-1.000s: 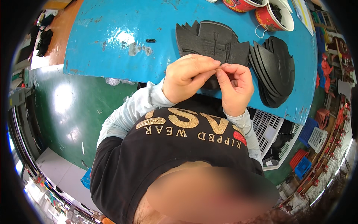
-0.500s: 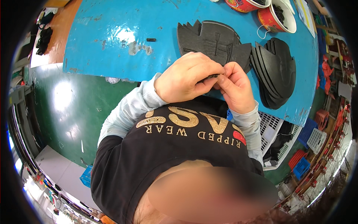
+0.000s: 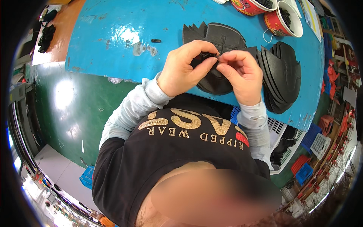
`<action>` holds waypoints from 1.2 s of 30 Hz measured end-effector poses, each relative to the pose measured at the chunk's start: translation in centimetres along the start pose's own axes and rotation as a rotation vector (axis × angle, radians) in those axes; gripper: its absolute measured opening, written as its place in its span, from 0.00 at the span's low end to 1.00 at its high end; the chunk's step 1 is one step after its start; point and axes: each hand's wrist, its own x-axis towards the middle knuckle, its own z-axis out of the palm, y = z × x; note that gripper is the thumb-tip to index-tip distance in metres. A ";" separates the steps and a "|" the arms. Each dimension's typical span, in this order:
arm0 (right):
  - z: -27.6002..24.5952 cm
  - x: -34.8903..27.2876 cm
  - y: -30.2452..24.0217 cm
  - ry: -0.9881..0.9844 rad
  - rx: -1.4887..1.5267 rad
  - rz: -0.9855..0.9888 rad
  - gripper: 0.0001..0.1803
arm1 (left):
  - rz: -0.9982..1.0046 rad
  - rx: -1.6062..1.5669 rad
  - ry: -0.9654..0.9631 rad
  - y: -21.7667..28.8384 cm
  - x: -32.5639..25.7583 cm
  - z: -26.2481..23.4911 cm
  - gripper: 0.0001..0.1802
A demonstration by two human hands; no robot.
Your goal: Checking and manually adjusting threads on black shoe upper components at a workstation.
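Observation:
My left hand (image 3: 183, 70) is closed in a pinch, thumb and forefinger meeting on a small black piece (image 3: 206, 56). Its exact kind is hard to make out. Close by on the right, my right hand (image 3: 244, 73) has thumb and forefinger pinched at the end of that piece; whatever lies between these fingertips is too small to name. Beneath both hands lies a black moulded pad (image 3: 225, 33) with a jagged left edge, partly covered by my fingers. A stack of similar black pads (image 3: 281, 75) rests just right of my right hand.
The blue table (image 3: 106, 56) carries a tiny black piece (image 3: 155, 40) at left. Two red-and-white tubs (image 3: 276, 27) with small black bits stand at the far right, one trailing a white loop. White plastic baskets (image 3: 278, 132) sit below the table's near right edge.
My hands have shifted slightly away from my body, and the right one has turned, its fingers less bunched against the left. More of the pad's near end now shows.

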 end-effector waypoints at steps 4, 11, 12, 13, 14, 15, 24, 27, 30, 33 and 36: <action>0.2 -0.5 1.2 0.100 0.057 -0.070 0.12 | -0.016 -0.084 -0.013 -0.2 -0.2 0.7 0.13; -3.9 1.7 2.4 0.255 -0.350 -0.243 0.11 | 0.333 0.449 -0.015 -2.2 0.8 -0.3 0.16; -4.2 2.0 2.3 0.260 -0.351 -0.248 0.11 | 0.312 0.467 -0.038 -2.3 0.9 -0.3 0.15; -4.1 2.4 1.9 0.206 -0.540 -0.254 0.11 | 0.317 0.469 -0.040 -2.2 0.8 -0.3 0.15; -4.1 2.7 1.8 0.151 -0.729 -0.258 0.10 | 0.311 0.498 -0.078 -2.0 0.7 -0.2 0.15; -4.2 3.0 2.4 0.151 -0.678 -0.236 0.09 | 0.305 0.527 -0.117 -1.9 0.6 -0.2 0.15; -4.8 4.1 1.5 -0.001 -0.838 -0.249 0.08 | 0.300 0.602 -0.201 -1.4 1.1 0.0 0.17; -5.0 4.6 1.6 -0.031 -0.835 -0.231 0.08 | 0.354 0.687 -0.277 -1.1 1.9 0.3 0.21; -5.1 4.8 1.4 -0.063 -0.840 -0.240 0.08 | 0.352 0.797 -0.313 -0.9 2.4 0.9 0.22; -5.2 4.8 1.4 -0.071 -0.817 -0.209 0.08 | 0.337 0.842 -0.330 -1.1 3.0 1.6 0.22; -5.0 4.7 1.7 -0.044 -0.808 -0.235 0.08 | 0.364 0.864 -0.332 -1.3 3.0 1.9 0.21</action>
